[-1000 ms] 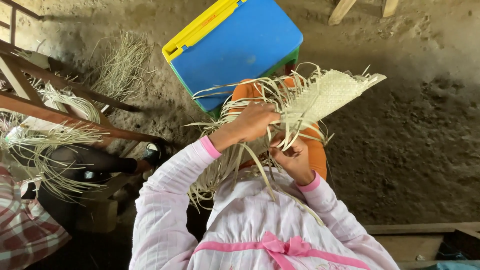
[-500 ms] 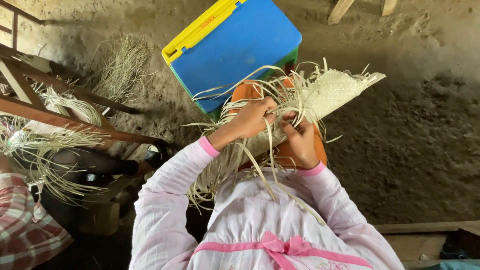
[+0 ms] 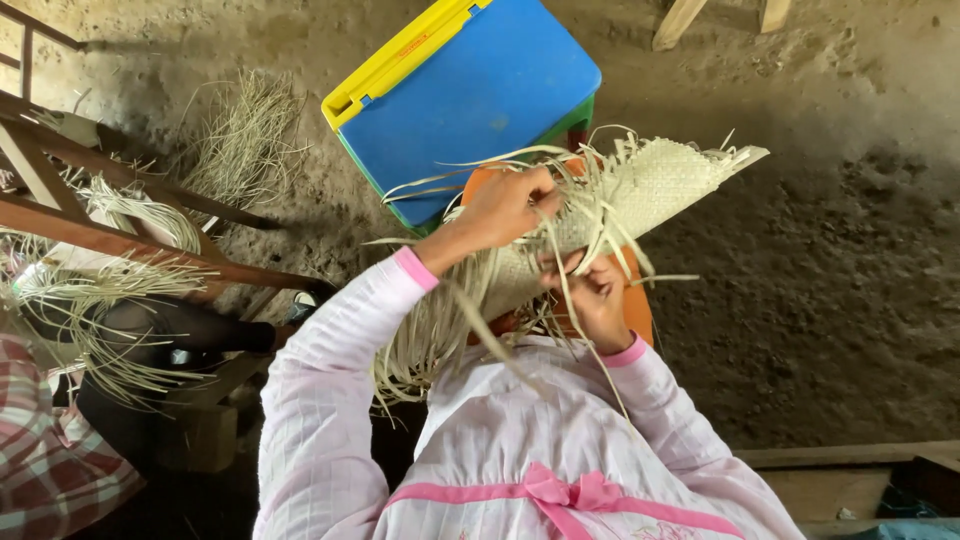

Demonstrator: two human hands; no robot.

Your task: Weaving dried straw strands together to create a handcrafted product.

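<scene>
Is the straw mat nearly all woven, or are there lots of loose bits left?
Part is done: the woven mat has a tight, finished patch at its far end. In hand now: the left hand and right hand pinch the loose straw strips at the mat's near edge. Left: many unwoven strips hang toward the lap, and more straw bundles lie on the wooden frame to the left.

No packages, signs or screens show anywhere in view. The one thing close to a label is a small orange rectangular sticker (image 3: pixel 411 46) on the yellow edge of the blue plastic stool (image 3: pixel 470 100), which stands on the dirt floor at top centre; its marking is too small to make out.
</scene>
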